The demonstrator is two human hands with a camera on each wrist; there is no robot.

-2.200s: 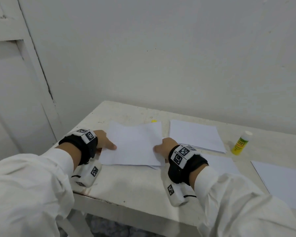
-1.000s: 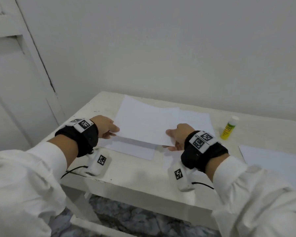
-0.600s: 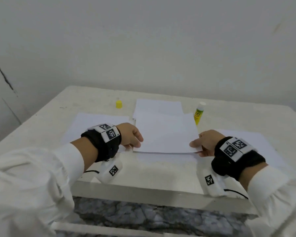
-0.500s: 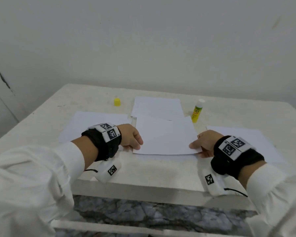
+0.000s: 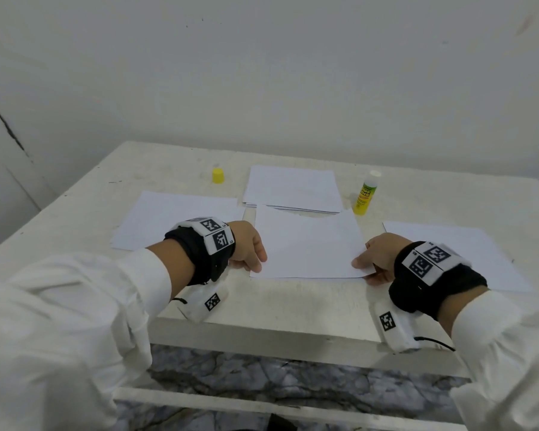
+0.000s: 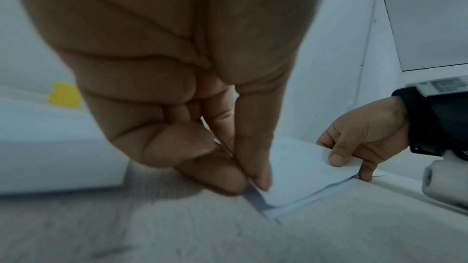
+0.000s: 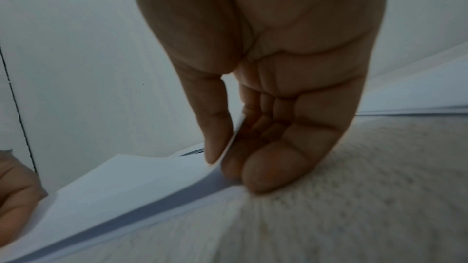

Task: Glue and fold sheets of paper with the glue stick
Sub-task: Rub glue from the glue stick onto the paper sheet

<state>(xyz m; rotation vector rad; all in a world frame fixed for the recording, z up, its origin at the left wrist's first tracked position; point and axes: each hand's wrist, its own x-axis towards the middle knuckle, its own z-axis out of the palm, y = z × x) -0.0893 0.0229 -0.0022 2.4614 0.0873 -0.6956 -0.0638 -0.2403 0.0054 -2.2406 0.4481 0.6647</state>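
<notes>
A white sheet of paper [image 5: 308, 244] hangs just above the table's near middle, held at its two near corners. My left hand [image 5: 252, 250] pinches the left corner between thumb and fingers [image 6: 253, 169]. My right hand [image 5: 371, 262] pinches the right corner, thumb [image 7: 215, 137] on top and fingers beneath. In the left wrist view the sheet [image 6: 298, 171] sags close over the tabletop. The glue stick [image 5: 366, 194], yellow with a white tip, stands uncapped at the back right. Its yellow cap [image 5: 218, 175] sits at the back left.
A stack of white sheets [image 5: 293, 188] lies at the back middle. Single sheets lie at the left [image 5: 175, 219] and at the right [image 5: 448, 253]. The white table [image 5: 293, 306] meets a wall behind; its front edge is near my wrists.
I lifted the sheet off the left part of the table and carried it rightward to the middle. It has since come lower, close to the tabletop. My view swung right.
</notes>
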